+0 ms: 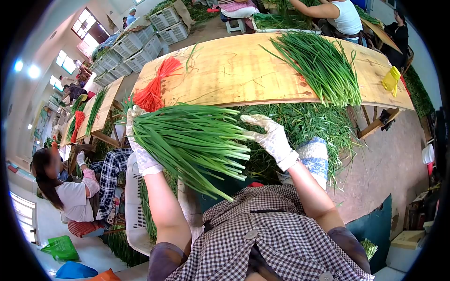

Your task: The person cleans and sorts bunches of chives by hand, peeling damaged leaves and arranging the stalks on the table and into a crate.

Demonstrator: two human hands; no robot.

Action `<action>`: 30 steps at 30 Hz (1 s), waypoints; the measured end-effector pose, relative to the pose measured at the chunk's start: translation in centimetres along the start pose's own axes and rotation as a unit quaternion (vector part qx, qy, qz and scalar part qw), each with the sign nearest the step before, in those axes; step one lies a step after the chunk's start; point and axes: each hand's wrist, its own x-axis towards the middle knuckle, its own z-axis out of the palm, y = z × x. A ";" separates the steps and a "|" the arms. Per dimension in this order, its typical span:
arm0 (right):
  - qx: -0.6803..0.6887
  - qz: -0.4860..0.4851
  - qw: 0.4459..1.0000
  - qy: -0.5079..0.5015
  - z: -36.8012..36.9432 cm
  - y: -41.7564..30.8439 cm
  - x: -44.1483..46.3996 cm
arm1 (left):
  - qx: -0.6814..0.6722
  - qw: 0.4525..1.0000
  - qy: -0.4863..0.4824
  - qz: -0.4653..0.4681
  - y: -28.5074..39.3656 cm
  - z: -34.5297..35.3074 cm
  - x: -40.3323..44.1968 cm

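Observation:
A loose bunch of long green garlic chives [187, 136] lies across in front of me, pale cut ends to the right. My left hand [141, 152], in a white patterned glove, grips it near the leafy end; most of its fingers are hidden by the leaves. At the cut ends, my right hand [271, 136], also gloved, has its thumb and fingers apart. One stem end reaches close to its fingers, and I cannot tell if they touch. On the wooden table [225, 70] beyond are a heap of red ties [157, 86] and another pile of chives [323, 70].
A yellow object [391, 80] stands at the table's right end. Loose greens [300, 119] are heaped under the table. A white plastic crate [136, 206] is by my left arm. A co-worker [75, 196] sits at left; others work behind. Grey crates [133, 44] are stacked at back left.

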 end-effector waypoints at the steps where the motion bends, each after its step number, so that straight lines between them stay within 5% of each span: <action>1: -0.015 -0.041 0.999 0.010 0.3 -0.6 0.3 | 0.071 0.997 -0.021 0.016 0.0 -0.2 0.1; 3: 0.014 -0.095 0.995 -0.009 1.3 -0.3 0.5 | 0.142 0.988 -0.042 0.033 -0.2 0.0 0.1; 6: -0.039 -0.109 0.993 -0.029 1.7 -0.3 0.4 | 0.011 1.000 0.012 0.011 -1.1 0.9 0.0; 8: -0.102 -0.069 0.992 -0.035 1.1 -0.6 0.6 | 0.069 0.991 -0.116 0.014 -1.5 1.6 -0.3; 10: -0.072 -0.128 0.987 0.059 1.1 1.1 0.5 | 0.058 0.991 -0.123 0.005 -1.0 1.8 -0.5; 12: -0.038 -0.081 0.991 0.099 -1.2 2.5 -0.5 | 0.039 0.982 -0.179 0.047 0.3 1.5 -0.3; 14: -0.234 0.079 0.965 0.093 -4.0 8.0 -1.9 | 0.040 0.967 -0.248 0.033 2.2 0.7 0.1; 15: -0.383 0.222 0.895 -0.046 -5.6 8.1 -2.1 | 0.041 0.967 -0.248 0.033 3.3 -0.3 0.4; 17: -0.439 0.259 0.853 -0.114 -6.1 11.2 -3.1 | 0.010 0.957 -0.291 0.020 3.3 0.4 0.4; 18: -0.360 0.165 0.917 -0.048 -5.0 13.8 -4.3 | 0.011 0.957 -0.290 0.021 3.3 0.4 0.6; 20: -0.020 0.078 0.988 -0.130 -2.9 6.9 -2.5 | 0.012 0.952 -0.305 0.033 3.3 -0.2 0.9; 21: 0.256 0.146 0.937 -0.189 -1.7 4.9 -2.3 | 0.017 0.958 -0.282 0.046 3.4 -0.8 1.2; 22: 0.213 0.087 0.953 -0.195 -0.3 3.0 -2.1 | 0.018 0.958 -0.283 0.043 3.4 -0.9 1.4; 25: 0.080 -0.018 0.997 0.001 0.9 -1.6 -2.1 | -0.010 0.951 -0.306 0.046 3.3 -0.5 1.2; 28: -0.063 -0.191 0.971 0.128 0.3 -3.2 -3.1 | 0.049 0.966 -0.231 0.102 3.3 0.4 0.0; 30: -0.156 -0.289 0.935 0.131 1.2 -4.0 -4.4 | 0.057 0.948 -0.306 0.070 3.4 0.0 0.6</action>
